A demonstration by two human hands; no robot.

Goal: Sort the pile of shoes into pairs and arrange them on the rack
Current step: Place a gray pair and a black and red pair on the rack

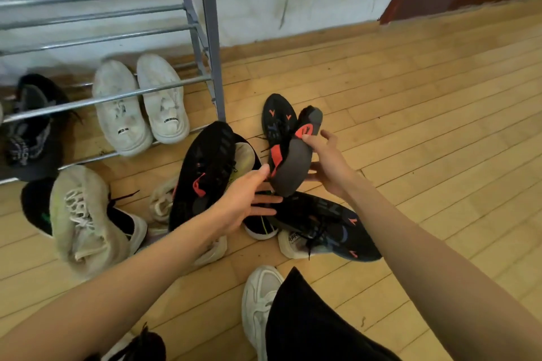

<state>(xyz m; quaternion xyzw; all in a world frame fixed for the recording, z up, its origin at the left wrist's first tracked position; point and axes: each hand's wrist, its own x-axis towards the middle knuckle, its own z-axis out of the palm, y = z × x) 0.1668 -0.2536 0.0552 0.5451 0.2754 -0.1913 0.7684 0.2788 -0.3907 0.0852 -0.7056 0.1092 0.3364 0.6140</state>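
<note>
Navy trainer point(293, 167) with orange marks is held sole-out just off the rack's point(211, 38) right leg, gripped by the right hand point(328, 168). The left hand point(246, 202) lies flat-fingered against its heel, above its mate point(328, 226) on the floor. Only a white pair point(123, 120) and dark shoes point(32, 126) sit on the bottom tier, while a cream shoe point(82, 220) and a black shoe point(205, 164) lie piled, so most sorting looks undone.
</note>
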